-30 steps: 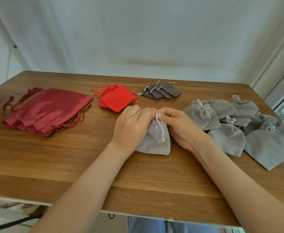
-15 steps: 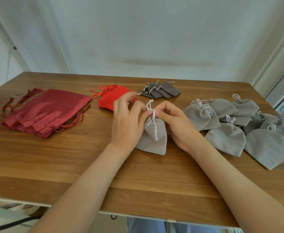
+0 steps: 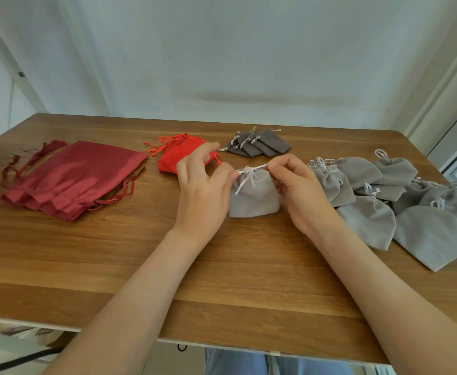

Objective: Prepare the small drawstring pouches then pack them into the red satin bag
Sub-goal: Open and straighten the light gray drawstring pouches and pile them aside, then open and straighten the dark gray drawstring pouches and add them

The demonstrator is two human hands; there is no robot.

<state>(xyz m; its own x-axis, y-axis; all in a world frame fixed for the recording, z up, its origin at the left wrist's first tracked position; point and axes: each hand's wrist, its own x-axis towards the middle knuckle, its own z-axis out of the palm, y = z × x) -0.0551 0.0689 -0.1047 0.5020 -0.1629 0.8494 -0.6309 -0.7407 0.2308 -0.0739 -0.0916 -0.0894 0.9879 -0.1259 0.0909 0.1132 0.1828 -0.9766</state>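
One grey pouch's (image 3: 254, 197) drawstring (image 3: 250, 173) is pinched taut in the grip of the left hand (image 3: 203, 190) and right hand (image 3: 300, 194). Cinched pouches (image 3: 416, 212) are piled rightward, and the flat red satin bag (image 3: 73, 177) is judged still unfilled.

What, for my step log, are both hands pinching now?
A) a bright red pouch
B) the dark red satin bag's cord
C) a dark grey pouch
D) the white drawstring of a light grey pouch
D: the left hand and right hand pinch the white drawstring at the neck of the light grey pouch.
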